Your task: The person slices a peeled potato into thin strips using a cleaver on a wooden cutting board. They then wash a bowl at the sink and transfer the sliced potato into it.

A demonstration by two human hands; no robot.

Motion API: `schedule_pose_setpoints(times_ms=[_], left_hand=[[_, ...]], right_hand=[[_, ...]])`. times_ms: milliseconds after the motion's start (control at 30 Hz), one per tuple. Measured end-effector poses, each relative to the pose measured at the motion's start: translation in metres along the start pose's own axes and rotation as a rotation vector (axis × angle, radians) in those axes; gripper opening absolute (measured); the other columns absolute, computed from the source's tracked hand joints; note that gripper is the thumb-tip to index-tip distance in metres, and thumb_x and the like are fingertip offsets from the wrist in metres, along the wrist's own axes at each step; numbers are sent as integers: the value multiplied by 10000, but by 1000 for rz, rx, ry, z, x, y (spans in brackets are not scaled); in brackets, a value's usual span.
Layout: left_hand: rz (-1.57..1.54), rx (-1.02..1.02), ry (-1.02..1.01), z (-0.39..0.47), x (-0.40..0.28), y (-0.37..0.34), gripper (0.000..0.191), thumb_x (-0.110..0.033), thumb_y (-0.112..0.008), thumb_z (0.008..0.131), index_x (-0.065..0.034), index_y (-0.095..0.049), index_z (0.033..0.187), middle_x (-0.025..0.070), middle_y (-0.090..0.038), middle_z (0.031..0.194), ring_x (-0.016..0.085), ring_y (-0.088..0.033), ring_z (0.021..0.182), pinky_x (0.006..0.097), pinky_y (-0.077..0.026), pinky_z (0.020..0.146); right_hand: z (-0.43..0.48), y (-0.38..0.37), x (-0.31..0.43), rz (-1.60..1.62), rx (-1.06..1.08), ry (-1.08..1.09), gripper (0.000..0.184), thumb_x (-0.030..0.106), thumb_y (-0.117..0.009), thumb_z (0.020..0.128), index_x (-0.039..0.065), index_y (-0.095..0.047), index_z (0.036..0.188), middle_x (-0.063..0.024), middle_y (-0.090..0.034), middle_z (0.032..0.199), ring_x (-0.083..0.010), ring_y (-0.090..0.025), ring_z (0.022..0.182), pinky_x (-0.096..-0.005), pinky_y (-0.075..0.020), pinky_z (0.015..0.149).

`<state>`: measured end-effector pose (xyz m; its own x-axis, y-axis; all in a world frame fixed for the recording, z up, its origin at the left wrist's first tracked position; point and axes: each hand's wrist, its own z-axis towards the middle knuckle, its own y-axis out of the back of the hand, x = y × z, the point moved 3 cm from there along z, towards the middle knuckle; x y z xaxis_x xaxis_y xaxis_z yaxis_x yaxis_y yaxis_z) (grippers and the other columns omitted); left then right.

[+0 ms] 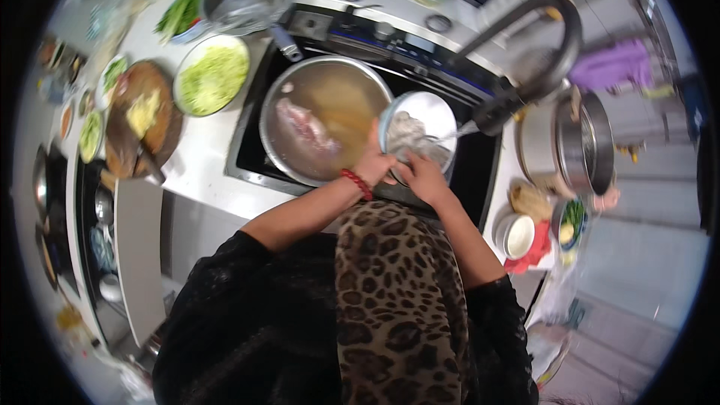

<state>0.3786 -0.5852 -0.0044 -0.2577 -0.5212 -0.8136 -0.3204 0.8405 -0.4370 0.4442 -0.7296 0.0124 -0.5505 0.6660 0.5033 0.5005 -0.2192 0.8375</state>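
My left hand (378, 163), with a red beaded bracelet at the wrist, grips the left side of a bowl (440, 109), white inside and pale blue outside. The fingers of my right hand (424, 179) reach over the near rim into grey, wet contents (410, 138); whether they pinch anything is hidden. From a dark pull-out faucet (495, 109) water runs into the bowl, which is tilted over a black sink (472, 163). Just left of it, a large metal basin (270, 149) holds cloudy water and a piece of raw meat (306, 129).
On the left counter are a bowl of shredded green vegetable (214, 76), a round wooden board (169, 124) with chopped yellow pieces and a cleaver (126, 143), and a saucepan (247, 3). A metal pot (540, 140) and a small white bowl (517, 236) stand right. A drawer (140, 259) is pulled out.
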Motion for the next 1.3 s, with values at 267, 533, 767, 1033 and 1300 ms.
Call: schedule_pose_setpoints(times_ms=[267,533,767,1033,1300], left_hand=[[23,30,141,-11,-11,-16,915,31,-526,751,-287,-88,1489,117,-462,1343,296,-616,1026,407,-613,554],[141,4,91,1,-21,-12,951,43,-492,739,-270,-31,1509,131,-462,1343,292,-623,1003,360,-611,555],[107,-18,138,5,-15,-13,938,74,-456,757,-266,-12,1510,142,-439,1369,296,-615,1017,373,-613,546],[205,56,200,-12,-24,-8,970,84,-458,731,-256,-3,1518,170,-426,1390,337,-606,1050,434,-614,612],[770,78,-235,-3,-24,-8,963,105,-499,721,-134,-27,1526,252,-396,1408,379,-504,1215,380,-479,946]], right_hand=[[28,-3,2,88,-125,-80,583,258,-545,911,94,-346,1434,-181,-520,1311,-395,-453,1218,-441,-404,974],[-10,10,-16,-383,-110,-234,555,340,-696,783,104,-554,1264,-79,-597,1129,-274,-512,1132,-454,-374,966],[-27,0,-16,105,-105,-196,345,202,-665,744,60,-666,1058,-117,-632,969,-324,-626,913,-384,-502,816],[-34,82,-79,-264,-358,-326,189,177,-602,724,89,-678,873,-106,-634,940,-298,-630,890,-460,-493,768],[-51,111,-86,68,-733,-410,242,140,-597,803,40,-646,1018,-146,-631,982,-341,-634,883,-416,-512,788]])
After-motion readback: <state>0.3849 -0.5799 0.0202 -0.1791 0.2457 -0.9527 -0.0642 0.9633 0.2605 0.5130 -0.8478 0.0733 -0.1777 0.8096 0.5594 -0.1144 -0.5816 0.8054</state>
